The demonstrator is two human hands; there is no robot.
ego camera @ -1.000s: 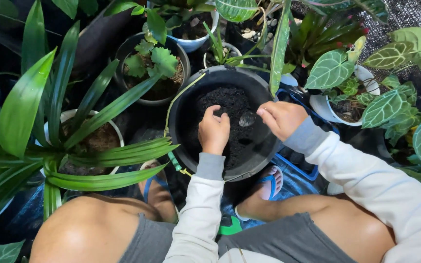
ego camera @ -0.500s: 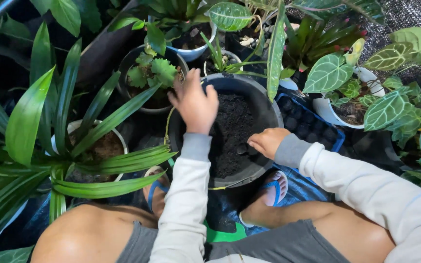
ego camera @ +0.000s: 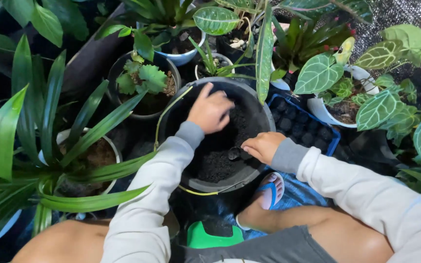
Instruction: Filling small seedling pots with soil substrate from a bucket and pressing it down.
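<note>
A black round pot part-filled with dark soil stands between my knees. My left hand is over the soil at the pot's far side, with the fingers curled down and one finger stretched toward the rim. Whatever lies under its palm is hidden. At the pot's near right edge, my right hand pinches a small dark spoon-like scoop whose bowl rests on the soil. Both arms wear pale long sleeves.
A blue cell tray lies right of the pot. Potted plants crowd round: a long-leaved one in a white pot at left, a dark pot with lobed leaves behind, veined leaves at right. A green flat thing lies by my sandalled foot.
My left hand reached from the soil out to the pot's far left rim, then came back over the soil. My right hand dropped to the near right edge. The view shifted left.
</note>
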